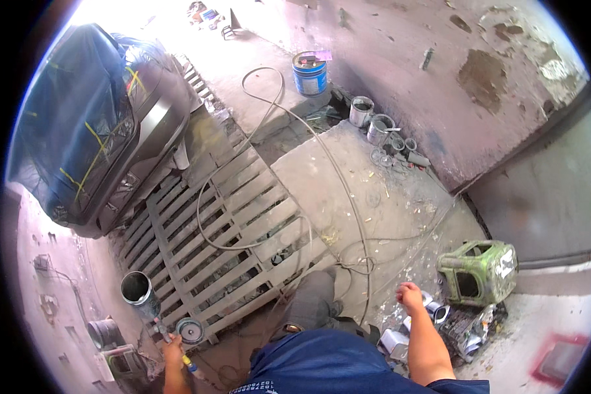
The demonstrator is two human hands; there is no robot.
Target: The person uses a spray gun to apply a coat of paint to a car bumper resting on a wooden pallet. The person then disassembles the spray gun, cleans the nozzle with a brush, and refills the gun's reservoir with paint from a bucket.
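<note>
My left hand [173,351], at the lower left, is closed around the handle of a spray gun [157,328]. A yellow and blue fitting [189,363] shows just below the fingers. The gun's dark cup [138,289] points away from me, its round mouth uncovered. Close beside the hand is a round grey lid-like piece [190,331]; whether the hand touches it I cannot tell. My right hand [410,297] is held out at the right with curled fingers, above some crumpled silvery and white items [433,308]. Anything inside those fingers is hidden.
A masked car body [144,131] stands at the left beside a slatted floor grate [223,230]. A hose [335,164] loops across the floor. A blue bucket [310,75] and several paint cans [379,131] line the wall. A green frame-like container [477,272] sits at right.
</note>
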